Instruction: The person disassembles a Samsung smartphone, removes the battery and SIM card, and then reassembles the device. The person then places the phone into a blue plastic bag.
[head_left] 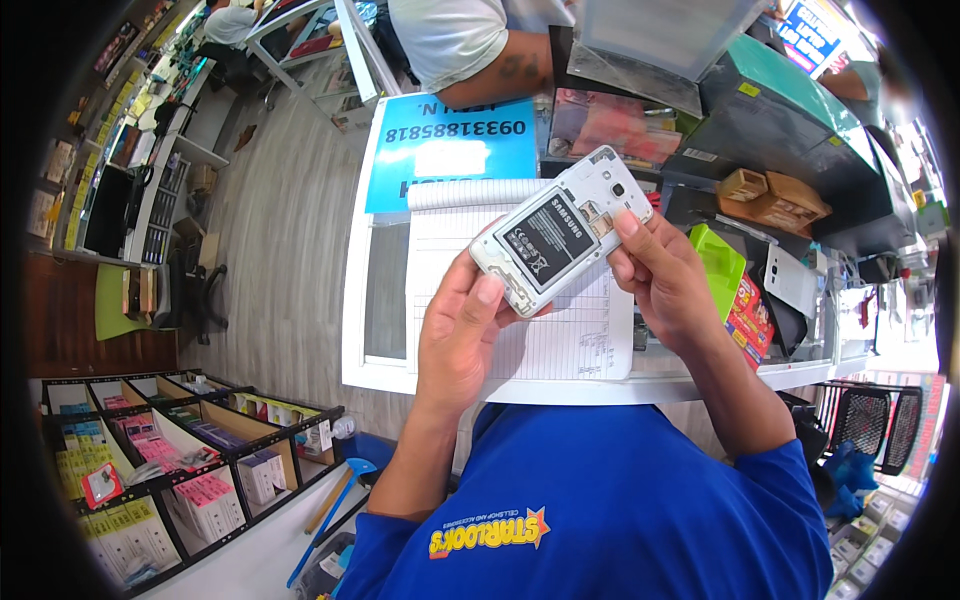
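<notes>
White phone point(580, 190), one, back uncovered, in my two-handed hold.
Clock centred on the phone: 6 o'clock, my blue shirt point(620, 490). 7 o'clock, my left grip point(455, 330), curled round the phone's lower end, thumb uppermost. 4 o'clock, my right grip point(665, 275), thumb and fingers pinched on its right edge. Phone raised over a lined notebook point(590, 340), top toward 1 o'clock, black battery point(545, 240) seated. Beneath, white-rimmed tabletop point(355, 320). 3 o'clock, one lime-green tray point(715, 258), near my right grip. 10 o'clock, one blue sign point(450, 155), by the notebook's far edge. 11 o'clock, beyond, another person's forearm point(510, 72).
</notes>
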